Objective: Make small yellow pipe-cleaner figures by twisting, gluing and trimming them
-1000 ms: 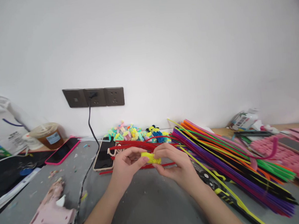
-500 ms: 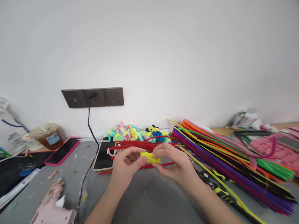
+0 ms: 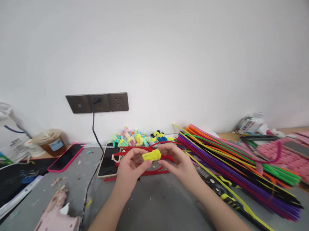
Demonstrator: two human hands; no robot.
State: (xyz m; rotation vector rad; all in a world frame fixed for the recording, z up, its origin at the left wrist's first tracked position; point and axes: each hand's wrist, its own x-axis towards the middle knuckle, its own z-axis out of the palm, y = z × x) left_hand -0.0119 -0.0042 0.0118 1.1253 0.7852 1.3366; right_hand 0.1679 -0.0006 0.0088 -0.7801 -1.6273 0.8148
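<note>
A person's two bare hands meet above a grey counter (image 3: 155, 209). The left hand (image 3: 131, 167) pinches a small yellow fuzzy piece (image 3: 151, 156) between thumb and fingers; the right hand (image 3: 178, 162) curves loosely at its other end, and whether it grips there cannot be told. Red stems (image 3: 125, 151) lie directly behind both hands, with a dark-screened phone (image 3: 107, 162) just beside the left. Beyond sits a heap of small colourful figures (image 3: 132, 139). Right of the hands spreads a multicoloured stem bundle (image 3: 233, 163); left of them lie a black cord (image 3: 88, 189) and pink glue gun (image 3: 55, 222).
</note>
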